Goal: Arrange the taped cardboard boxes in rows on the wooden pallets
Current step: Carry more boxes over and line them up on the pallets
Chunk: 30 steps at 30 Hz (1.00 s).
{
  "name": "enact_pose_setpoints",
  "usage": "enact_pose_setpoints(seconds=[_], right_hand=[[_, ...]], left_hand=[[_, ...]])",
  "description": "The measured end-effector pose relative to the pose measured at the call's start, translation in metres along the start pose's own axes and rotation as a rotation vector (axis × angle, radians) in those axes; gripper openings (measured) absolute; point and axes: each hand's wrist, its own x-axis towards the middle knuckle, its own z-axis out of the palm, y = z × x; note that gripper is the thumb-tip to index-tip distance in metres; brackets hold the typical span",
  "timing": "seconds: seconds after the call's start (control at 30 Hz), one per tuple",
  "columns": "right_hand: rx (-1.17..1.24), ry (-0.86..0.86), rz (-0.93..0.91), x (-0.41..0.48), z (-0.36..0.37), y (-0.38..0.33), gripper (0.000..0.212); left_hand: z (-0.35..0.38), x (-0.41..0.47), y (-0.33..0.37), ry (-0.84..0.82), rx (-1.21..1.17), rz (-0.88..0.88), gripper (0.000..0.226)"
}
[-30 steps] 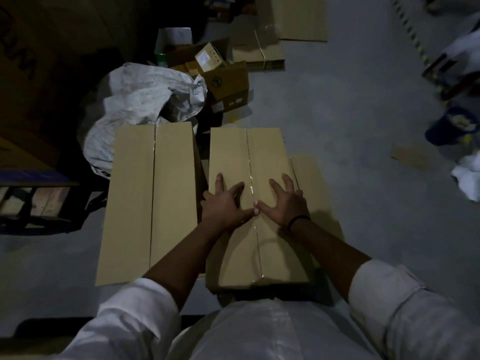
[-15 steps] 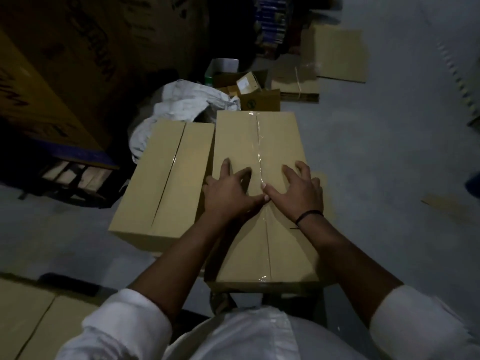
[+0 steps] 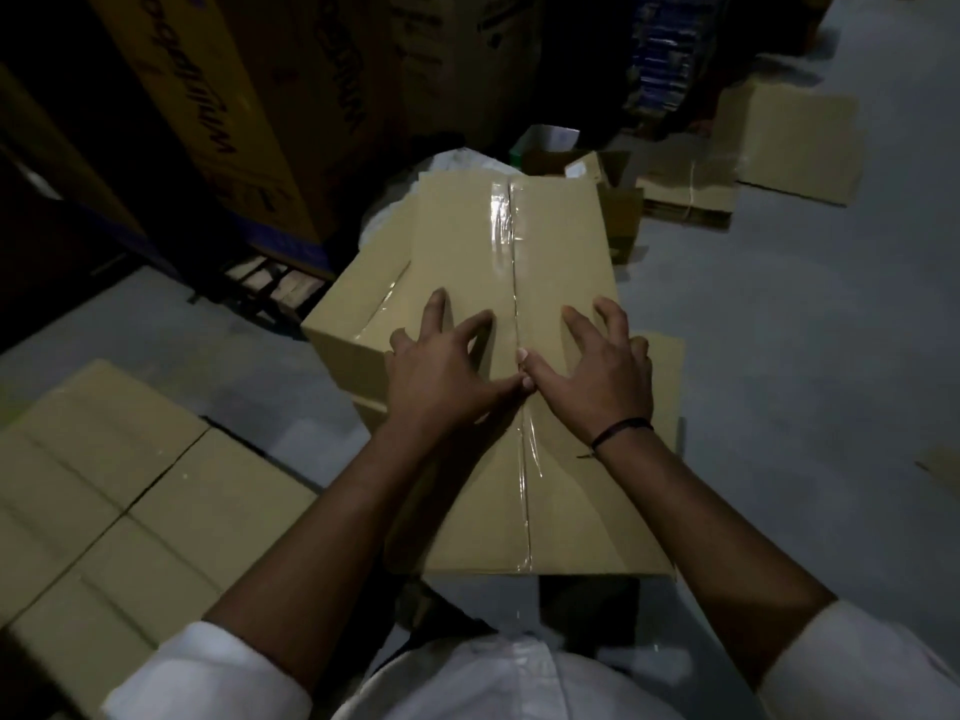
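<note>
Left hand (image 3: 441, 371): lies spread and flat on top of the taped box (image 3: 566, 241), gripping nothing, its thumb tip meeting the other thumb at the tape seam (image 3: 511, 236).
Right hand (image 3: 592, 376): fingers spread and slightly arched, tips pressing the same lid, nothing pinched; a dark wristband (image 3: 623, 428) sits behind it.
Task box: directly under both palms, its long side running away from the fingers.
Edges: the near short edge lies behind the wrists; the far edge is well beyond the fingertips.
Open room: bare grey floor (image 3: 805, 356) stretches out to the right of the right hand.
In the way: a second brown box (image 3: 358, 314) sits just beside the left hand's fingers, touching the held lid's left side; printed cartons (image 3: 244, 127) on a wooden pallet (image 3: 270, 285) stand further left.
Around: rows of taped boxes (image 3: 114, 491) lie left of the left forearm; a flat cardboard sheet (image 3: 800, 142), a tied bundle (image 3: 688, 197) and a white sack (image 3: 452, 161) lie beyond the fingertips.
Hidden or unclear: what bears the box cannot be told; the brown cardboard (image 3: 667, 376) under the right hand's outer edge is mostly covered; dim light blurs the far stock.
</note>
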Motion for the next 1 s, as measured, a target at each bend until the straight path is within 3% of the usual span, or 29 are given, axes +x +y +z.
enact_pose_setpoints(seconds=[0.4,0.63,1.0], right_hand=[[0.128,-0.209,-0.366,-0.144,0.032,-0.126,0.079],[0.144,-0.396,-0.595,-0.305,0.057,-0.222,0.08],[0.185,-0.633,-0.777,-0.54,0.093,-0.325,0.078]], left_hand=[[-0.048,-0.202,-0.119,0.201,-0.005,-0.423,0.102],[-0.063,-0.386,-0.214,0.296,-0.04,-0.674,0.102],[-0.081,-0.631,-0.324,0.329,-0.053,-0.969,0.1]])
